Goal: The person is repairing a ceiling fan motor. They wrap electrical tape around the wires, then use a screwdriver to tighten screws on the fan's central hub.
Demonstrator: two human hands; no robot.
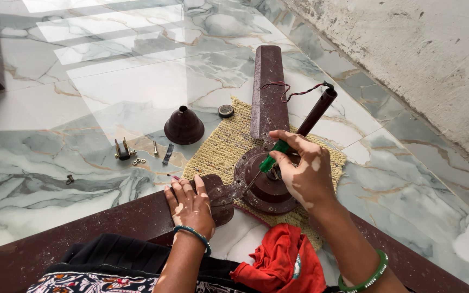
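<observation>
A dark brown ceiling fan lies on a woven yellow mat (221, 152) on the marble floor. Its round motor housing (264, 190) sits in the middle, with one blade (267, 87) pointing away and another blade (93, 225) running toward the lower left. My right hand (302, 171) grips a green-handled screwdriver (272, 157), its tip at the blade bracket beside the motor. My left hand (190, 206) presses flat on the near blade's inner end, fingers spread. The fan's down rod (318, 111) with red wires sticks out at the back right.
A brown bell-shaped canopy cover (184, 127), a small round part (226, 111), a metal clamp (121, 151) and loose screws and washers (139, 160) lie on the floor to the left. A red cloth (283, 266) lies on my lap. A rough wall (419, 49) runs along the right.
</observation>
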